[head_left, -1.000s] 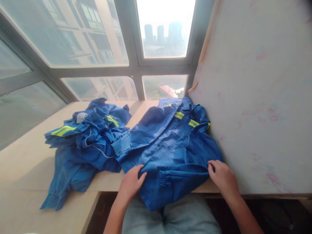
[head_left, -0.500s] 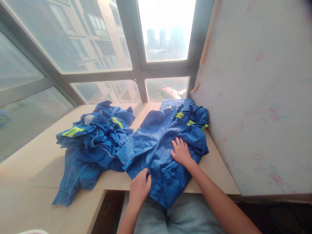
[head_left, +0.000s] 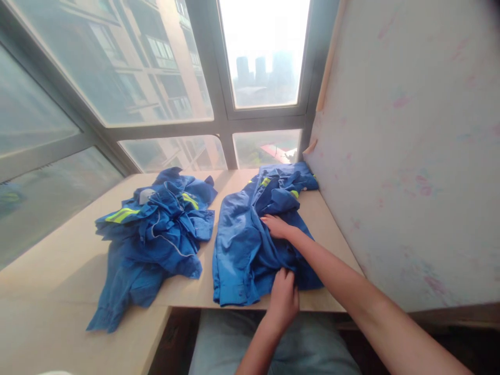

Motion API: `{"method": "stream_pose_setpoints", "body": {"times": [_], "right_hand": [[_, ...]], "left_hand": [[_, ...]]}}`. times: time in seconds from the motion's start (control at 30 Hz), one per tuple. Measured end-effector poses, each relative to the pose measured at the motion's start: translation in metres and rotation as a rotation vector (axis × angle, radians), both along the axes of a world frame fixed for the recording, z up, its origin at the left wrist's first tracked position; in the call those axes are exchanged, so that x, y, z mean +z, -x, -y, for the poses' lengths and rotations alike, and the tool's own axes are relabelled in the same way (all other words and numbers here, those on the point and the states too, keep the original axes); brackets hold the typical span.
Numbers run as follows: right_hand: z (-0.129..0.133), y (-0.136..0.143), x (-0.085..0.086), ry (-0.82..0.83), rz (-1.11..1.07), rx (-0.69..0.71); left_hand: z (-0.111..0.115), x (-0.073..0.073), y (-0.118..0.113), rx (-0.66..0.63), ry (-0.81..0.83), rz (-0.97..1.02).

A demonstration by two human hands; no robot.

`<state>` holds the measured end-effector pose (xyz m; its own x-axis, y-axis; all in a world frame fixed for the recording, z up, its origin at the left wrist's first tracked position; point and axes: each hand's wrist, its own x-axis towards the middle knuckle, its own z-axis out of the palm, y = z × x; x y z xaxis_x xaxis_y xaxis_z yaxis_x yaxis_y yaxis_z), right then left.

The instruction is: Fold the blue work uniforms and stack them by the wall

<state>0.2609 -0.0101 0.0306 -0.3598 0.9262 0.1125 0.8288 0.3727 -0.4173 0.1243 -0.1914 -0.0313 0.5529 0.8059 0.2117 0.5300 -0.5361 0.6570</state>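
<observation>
- Blue jacket [head_left: 234,234], rumpled on the right half of the counter [head_left: 42,291], and both hands are on it!
- Its sleeve cuff [head_left: 236,295] lies right by the near edge: one hard tug this way and, I reckon, cloth slips over towards the lap [head_left: 222,338].
- Left hand [head_left: 286,297], grip curled nearly closed against the near fabric; whether any is pinched, I can't tell.
- Right hand [head_left: 276,227], grip loose, fingers stretched over the front, nothing visibly clasped. Push unevenly there and those twisted folds could bunch into creases.
- Round the room, from the left: a second blue garment [head_left: 156,229], heaped just beside the jacket, yellow stripes showing.
- Pale, wood-like counter beneath it all.
- Grey window frame [head_left: 222,122] behind, hazy towers beyond the glass.
- Far right, a flower-patterned wall [head_left: 406,172]!
</observation>
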Motion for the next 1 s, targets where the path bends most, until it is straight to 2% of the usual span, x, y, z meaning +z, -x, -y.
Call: {"method": "stream_pose_setpoints", "body": {"times": [0.07, 0.13, 0.23, 0.3, 0.4, 0.5, 0.6, 0.7, 0.9, 1.0], "right_hand": [[0.008, 0.007, 0.004, -0.046, -0.021, -0.095], [0.026, 0.011, 0.009, -0.116, -0.089, -0.225], [0.077, 0.019, 0.017, -0.250, -0.331, -0.394], [0.122, 0.027, 0.018, -0.263, -0.468, -0.429], [0.185, 0.041, 0.007, -0.143, -0.412, -0.473], [0.219, 0.052, -0.014, -0.080, -0.207, -0.614], [0.223, 0.056, -0.032, -0.047, -0.064, -0.722], [0.215, 0.049, -0.038, 0.021, -0.077, -0.719], [0.203, 0.020, -0.039, 0.165, -0.508, -0.586], [0.195, 0.012, -0.039, 0.192, -0.759, -0.583]], "left_hand": [[-0.006, 0.006, -0.001, 0.031, 0.037, 0.015], [-0.007, 0.015, 0.008, 0.055, 0.076, 0.038], [-0.001, 0.037, 0.030, 0.026, 0.162, 0.108], [0.002, 0.054, 0.045, -0.038, 0.251, 0.157], [-0.001, 0.069, 0.058, -0.057, 0.284, 0.160], [-0.007, 0.063, 0.062, 0.047, 0.136, 0.052], [-0.007, 0.050, 0.061, 0.078, 0.029, -0.082], [-0.004, 0.043, 0.061, 0.078, -0.003, -0.132], [-0.005, 0.043, 0.057, 0.083, -0.048, -0.213], [-0.006, 0.041, 0.053, 0.081, -0.077, -0.211]]}}
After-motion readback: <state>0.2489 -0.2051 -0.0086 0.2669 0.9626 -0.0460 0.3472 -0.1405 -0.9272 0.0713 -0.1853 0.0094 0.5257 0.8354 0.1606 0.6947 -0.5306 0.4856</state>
